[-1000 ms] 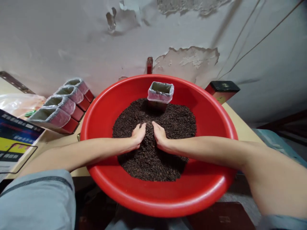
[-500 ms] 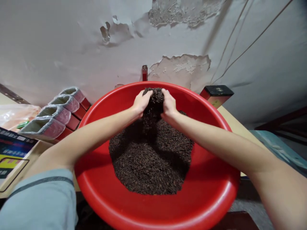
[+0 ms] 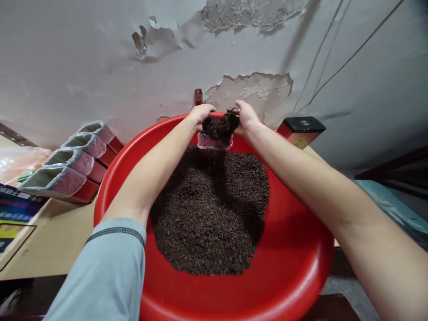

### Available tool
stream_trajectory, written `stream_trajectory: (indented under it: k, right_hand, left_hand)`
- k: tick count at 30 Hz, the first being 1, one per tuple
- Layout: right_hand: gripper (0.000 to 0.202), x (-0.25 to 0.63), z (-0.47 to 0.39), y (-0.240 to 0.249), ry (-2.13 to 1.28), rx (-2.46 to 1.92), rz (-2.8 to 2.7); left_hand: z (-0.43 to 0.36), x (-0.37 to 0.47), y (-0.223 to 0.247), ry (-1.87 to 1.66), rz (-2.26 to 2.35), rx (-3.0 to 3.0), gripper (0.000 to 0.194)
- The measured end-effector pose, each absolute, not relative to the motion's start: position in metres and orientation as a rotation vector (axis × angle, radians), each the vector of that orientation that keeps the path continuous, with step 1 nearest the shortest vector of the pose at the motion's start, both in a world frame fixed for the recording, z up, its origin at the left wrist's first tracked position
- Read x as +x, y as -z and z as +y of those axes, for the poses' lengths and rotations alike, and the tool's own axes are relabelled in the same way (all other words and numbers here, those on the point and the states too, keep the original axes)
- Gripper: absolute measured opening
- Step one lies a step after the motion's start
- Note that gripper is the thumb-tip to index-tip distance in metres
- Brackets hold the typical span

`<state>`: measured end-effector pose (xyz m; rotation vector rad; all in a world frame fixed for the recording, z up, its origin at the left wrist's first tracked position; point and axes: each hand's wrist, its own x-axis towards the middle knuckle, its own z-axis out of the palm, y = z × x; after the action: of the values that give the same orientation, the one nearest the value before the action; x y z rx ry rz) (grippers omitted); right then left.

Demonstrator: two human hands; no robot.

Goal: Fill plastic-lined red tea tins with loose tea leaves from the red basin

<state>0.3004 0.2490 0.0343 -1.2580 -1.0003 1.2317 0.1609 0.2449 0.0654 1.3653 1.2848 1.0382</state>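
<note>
Over the far side of a red basin [image 3: 297, 267], my left hand [image 3: 202, 115] and my right hand [image 3: 246, 117] are cupped towards each other. Between them is a clump of dark, dry leaves [image 3: 219, 127] that looks like loose tea. Right under the clump shows the plastic-lined rim of a tin [image 3: 214, 141]; the hands and leaves cover its opening. A few bits seem to fall in front of it. A wide heap of the same tea leaves [image 3: 207, 218] fills the bottom of the basin. My fingertips are partly hidden by the leaves.
On the left, several red tins [image 3: 72, 174] with plastic liners stand open in a row on a wooden table [image 3: 56, 236]. A red tin with a black lid [image 3: 302, 127] is at the right. Behind the basin rises a peeling wall [image 3: 167, 76].
My hands have risen and moved away from me with the tea leaves, from above the heap to over the tin. The tin's lined rim now shows below them.
</note>
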Motion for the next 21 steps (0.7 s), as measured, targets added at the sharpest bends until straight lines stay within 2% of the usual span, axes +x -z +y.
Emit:
stream_trajectory:
  k: [2,5,8,10,12,16,18,21]
  right_hand:
    - [0.05,0.307,0.242,-0.04,-1.218,-1.262,-1.06]
    - [0.065,0.315,0.227,-0.046,-1.134,-1.25,-1.205]
    - [0.071,0.319,0.203,-0.042,-0.969,-1.301,-1.313]
    - [0.067,0.32,0.185,-0.031,-0.831,-1.453,-1.394]
    - [0.062,0.32,0.168,-0.015,-0.688,-1.775,-1.54]
    - [0.064,0.32,0.147,0.027,-0.552,-2.355,-1.717]
    - [0.069,0.315,0.14,0.048,-0.566,-2.409,-1.735]
    - [0.074,0.305,0.132,0.071,-0.512,-2.437,-1.788]
  left_hand:
    - [0.238,0.155,-0.069,-1.009,1.334,1.339,0.021]
    - [0.222,0.133,-0.072,-0.979,1.373,1.506,0.046]
    - [0.199,0.101,-0.06,-0.985,1.472,1.838,0.052]
    - [0.179,0.082,-0.04,-0.839,1.691,1.918,0.056]
    - [0.157,0.069,-0.013,-0.497,1.903,1.822,0.067]
    - [0.124,0.062,0.047,-0.1,1.904,1.725,0.087]
    - [0.116,0.065,0.072,0.003,1.904,1.727,0.092]
    - [0.112,0.068,0.093,-0.03,1.916,1.744,0.098]
